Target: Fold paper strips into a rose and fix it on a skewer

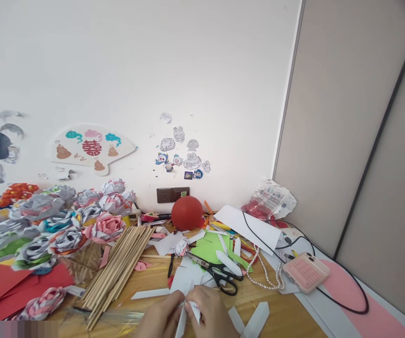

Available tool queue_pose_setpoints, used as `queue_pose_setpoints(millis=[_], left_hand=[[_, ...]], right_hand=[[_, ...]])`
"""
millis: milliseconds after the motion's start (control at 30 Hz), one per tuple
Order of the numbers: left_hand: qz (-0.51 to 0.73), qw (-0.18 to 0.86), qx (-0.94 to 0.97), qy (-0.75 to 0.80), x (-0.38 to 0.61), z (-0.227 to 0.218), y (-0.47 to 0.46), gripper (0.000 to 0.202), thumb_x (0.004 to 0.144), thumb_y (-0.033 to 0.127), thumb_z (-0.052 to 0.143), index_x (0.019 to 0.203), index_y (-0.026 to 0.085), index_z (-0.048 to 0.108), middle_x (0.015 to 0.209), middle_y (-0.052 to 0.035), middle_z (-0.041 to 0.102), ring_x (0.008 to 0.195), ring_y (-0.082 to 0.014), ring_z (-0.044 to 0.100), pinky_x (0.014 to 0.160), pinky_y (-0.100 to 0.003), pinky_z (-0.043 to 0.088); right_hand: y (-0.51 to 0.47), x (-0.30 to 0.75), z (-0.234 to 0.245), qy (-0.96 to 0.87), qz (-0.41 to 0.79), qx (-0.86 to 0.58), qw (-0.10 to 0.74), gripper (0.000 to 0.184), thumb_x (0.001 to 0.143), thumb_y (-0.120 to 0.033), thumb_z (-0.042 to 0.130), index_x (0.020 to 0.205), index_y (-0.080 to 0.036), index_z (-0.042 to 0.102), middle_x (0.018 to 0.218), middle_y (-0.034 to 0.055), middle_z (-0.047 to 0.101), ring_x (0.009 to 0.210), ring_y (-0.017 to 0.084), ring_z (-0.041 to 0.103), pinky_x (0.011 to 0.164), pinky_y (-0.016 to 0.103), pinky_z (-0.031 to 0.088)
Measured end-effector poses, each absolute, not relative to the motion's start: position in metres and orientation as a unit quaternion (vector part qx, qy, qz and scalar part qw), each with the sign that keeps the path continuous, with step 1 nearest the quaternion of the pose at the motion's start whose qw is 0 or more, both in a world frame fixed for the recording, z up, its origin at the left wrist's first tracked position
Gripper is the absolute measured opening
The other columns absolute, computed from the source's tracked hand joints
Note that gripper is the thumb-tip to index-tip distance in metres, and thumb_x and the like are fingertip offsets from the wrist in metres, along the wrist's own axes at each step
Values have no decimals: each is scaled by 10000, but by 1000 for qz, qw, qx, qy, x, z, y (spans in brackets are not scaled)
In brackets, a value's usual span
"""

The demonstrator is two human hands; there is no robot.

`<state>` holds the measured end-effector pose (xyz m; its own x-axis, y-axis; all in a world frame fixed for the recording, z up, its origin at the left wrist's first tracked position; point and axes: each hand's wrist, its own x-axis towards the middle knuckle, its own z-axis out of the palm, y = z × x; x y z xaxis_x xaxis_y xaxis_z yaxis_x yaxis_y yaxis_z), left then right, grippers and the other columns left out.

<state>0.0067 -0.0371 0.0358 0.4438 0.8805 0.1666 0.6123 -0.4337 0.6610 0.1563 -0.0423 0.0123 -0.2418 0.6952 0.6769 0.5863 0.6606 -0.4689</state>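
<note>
At the bottom middle, over the wooden table [290,314], my left hand [163,315] and my right hand [210,313] meet around a narrow white paper strip [181,325]. Both hands are closed, with thumbs and fingertips pinching the paper; part of it is hidden behind the fingers. Just beyond them lie black-handled scissors [227,280], blades pointing to the left. White paper [184,274] lies under the scissors' near side. Cut white strips with pointed ends [257,319] rest right of my right hand. Another flat strip [150,293] lies beyond my left hand.
A bundle of wooden sticks [118,272] and heaped paper flowers [105,227] fill the left. Behind stand a red ball-like object [187,212] and green paper [207,246]. To the right are a bead string [263,280], a pink-cased phone [307,272] and a black cable [343,303].
</note>
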Motion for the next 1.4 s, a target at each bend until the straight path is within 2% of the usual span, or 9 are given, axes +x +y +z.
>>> queue_pose_setpoints(millis=[100,233,367,500,733,867,1033,1233,1400], left_hand=[[274,281,794,465,8,35,-37,251,863,275,332,743,189,534,720,-40,643,672,-175,580,633,-227,429],[300,308,772,467,7,35,-36,231,847,294,362,762,185,547,727,-37,645,692,-183,585,641,-231,439],[309,311,768,467,6,35,-34,224,837,315,380,770,189,553,739,-36,656,700,-187,589,650,-238,440],[294,271,777,487,6,36,-34,239,843,310,364,733,196,543,693,-25,644,650,-177,578,619,-233,426],[301,262,772,495,7,43,-40,222,827,309,404,700,198,549,668,-13,646,626,-173,581,588,-221,419],[300,254,775,494,6,40,-39,217,834,302,403,730,202,565,686,-15,655,633,-170,587,594,-214,418],[273,216,792,501,2,29,-32,214,847,254,371,723,222,542,718,-24,662,631,-167,587,580,-206,406],[258,186,803,504,1,27,-33,227,855,251,351,700,227,514,723,-31,668,635,-169,590,580,-207,401],[275,229,780,514,-2,38,-32,228,853,340,394,846,233,596,768,-20,693,705,-180,627,640,-218,428]], right_hand=[[-41,156,11,-741,169,-442,477,92,753,-159,493,830,-194,529,702,19,592,632,164,557,558,237,388],[-35,154,8,-655,367,-427,503,326,698,-105,527,1000,-205,455,743,-13,572,656,136,558,553,204,416],[-31,152,3,-627,420,-389,528,390,695,-96,543,1048,-210,425,847,11,602,749,148,586,623,230,457],[-33,154,2,-645,378,-387,540,450,713,-82,515,1132,-213,419,901,29,610,771,154,595,648,239,468],[-39,156,18,-690,237,-445,519,269,655,-34,541,875,-187,546,836,23,585,765,168,568,667,241,449],[-41,155,22,-701,201,-449,516,236,676,-17,543,845,-179,570,841,37,606,796,178,577,694,255,438],[-40,156,18,-714,117,-451,522,177,656,-37,612,778,-166,618,754,37,587,717,172,578,643,257,431],[-39,158,16,-714,116,-430,541,109,683,-74,598,667,-180,581,688,21,583,677,155,585,615,247,444],[-37,156,18,-669,192,-432,573,114,678,-89,612,725,-185,572,787,49,614,742,175,600,626,265,475]])
